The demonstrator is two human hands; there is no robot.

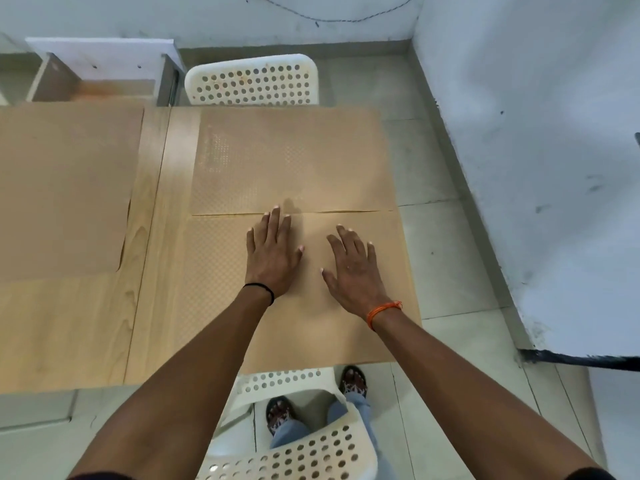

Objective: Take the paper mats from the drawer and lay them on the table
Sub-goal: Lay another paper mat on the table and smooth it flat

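Three tan paper mats lie on the wooden table point(152, 258). The near right mat point(214, 292) has both my hands flat on it. My left hand point(273, 254) presses it with straight fingers, the fingertips reaching the seam with the far right mat point(294, 161). My right hand point(353, 268) lies flat beside it, fingers spread. A third mat point(65, 188) covers the table's left part. The open drawer point(100, 88) of a white cabinet shows beyond the table's far left edge.
A white perforated chair point(256, 81) stands at the table's far side. Another white perforated chair point(294, 445) is just under me, by my feet. A grey wall point(536, 168) runs along the right. Tiled floor lies between the table and the wall.
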